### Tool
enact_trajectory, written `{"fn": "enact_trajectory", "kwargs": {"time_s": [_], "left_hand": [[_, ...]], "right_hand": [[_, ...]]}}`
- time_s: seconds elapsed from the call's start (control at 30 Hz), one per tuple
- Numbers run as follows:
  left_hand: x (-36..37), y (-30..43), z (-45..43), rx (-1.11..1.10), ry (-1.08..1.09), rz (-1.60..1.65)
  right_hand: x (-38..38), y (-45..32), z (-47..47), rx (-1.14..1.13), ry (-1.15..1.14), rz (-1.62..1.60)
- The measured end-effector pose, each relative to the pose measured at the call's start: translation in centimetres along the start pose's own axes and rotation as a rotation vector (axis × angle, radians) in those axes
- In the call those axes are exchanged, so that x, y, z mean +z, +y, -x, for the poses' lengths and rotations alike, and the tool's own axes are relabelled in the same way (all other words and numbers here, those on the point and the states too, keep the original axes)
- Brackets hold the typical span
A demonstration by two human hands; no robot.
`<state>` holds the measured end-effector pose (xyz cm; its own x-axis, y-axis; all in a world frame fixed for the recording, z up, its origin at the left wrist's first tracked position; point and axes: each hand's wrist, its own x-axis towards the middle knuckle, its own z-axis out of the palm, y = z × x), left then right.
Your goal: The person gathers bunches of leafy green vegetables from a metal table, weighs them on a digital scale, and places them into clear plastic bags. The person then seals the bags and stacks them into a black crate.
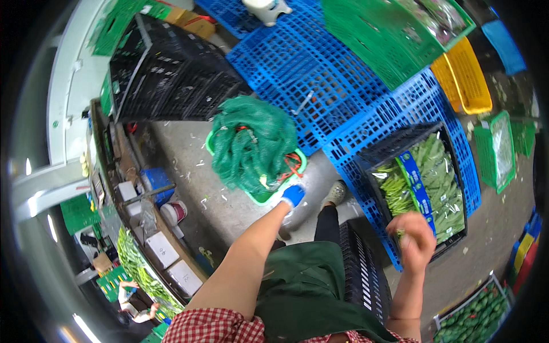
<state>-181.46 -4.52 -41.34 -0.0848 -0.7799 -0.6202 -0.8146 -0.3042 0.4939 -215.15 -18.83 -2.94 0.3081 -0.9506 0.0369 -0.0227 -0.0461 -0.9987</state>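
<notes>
My left hand (294,196), in a blue glove with a pale cuff, is at the near rim of a light green plastic basket (302,165). Whether its fingers grip that rim is hidden. Green mesh netting (257,141) heaps over the basket, with red-orange cord (291,166) at its right side. My bare right hand (412,242) is raised at the near edge of a black crate (456,188), its fingers curled and blurred. A speck of green shows between thumb and fingers; I cannot tell if it is held. Bagged leafy greens (439,184) with a blue printed band fill that crate.
Blue plastic pallets (296,64) cover the floor ahead, bearing a green crate (377,38). Black crates (180,73) are stacked at upper left. Another black crate (364,266) stands by my leg. A workbench (197,266) runs along the left; a person (136,300) is beyond it.
</notes>
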Motion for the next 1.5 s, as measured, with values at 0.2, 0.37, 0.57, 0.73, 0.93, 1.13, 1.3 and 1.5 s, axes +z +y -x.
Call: {"fn": "enact_trajectory", "kwargs": {"time_s": [0.2,0.37,0.57,0.73,0.93,1.13,1.3,1.5], "left_hand": [[-1.8,-20.6,22.6,-0.462,0.093,0.36],[0.7,-26.3,32.0,-0.55,0.307,0.982],[2.1,-31.8,44.1,-0.379,0.218,0.837],[2.3,-42.1,58.4,-0.676,0.539,1.24],[10.8,-52.0,70.7,-1.242,0.777,1.065],[13.1,-51.2,67.4,-0.684,0.4,0.46],[0.5,-54.0,59.0,-0.78,0.461,1.133],[-20.3,-58.4,57.1,-0.865,0.567,1.13]], "right_hand": [[19.0,-20.4,-0.3,-0.257,-0.298,-1.097],[34.0,-25.5,3.6,0.089,-0.611,-1.381],[54.4,-27.7,8.3,0.13,-1.16,-1.381],[66.6,-30.1,10.8,0.071,-1.383,-1.394],[75.0,-33.4,11.4,0.009,-1.537,-1.246],[80.2,-27.4,4.5,-0.201,-1.346,-0.662],[84.0,-9.9,-15.5,0.177,-0.331,-0.028],[85.7,6.6,-36.4,0.742,0.135,-0.184]]}}
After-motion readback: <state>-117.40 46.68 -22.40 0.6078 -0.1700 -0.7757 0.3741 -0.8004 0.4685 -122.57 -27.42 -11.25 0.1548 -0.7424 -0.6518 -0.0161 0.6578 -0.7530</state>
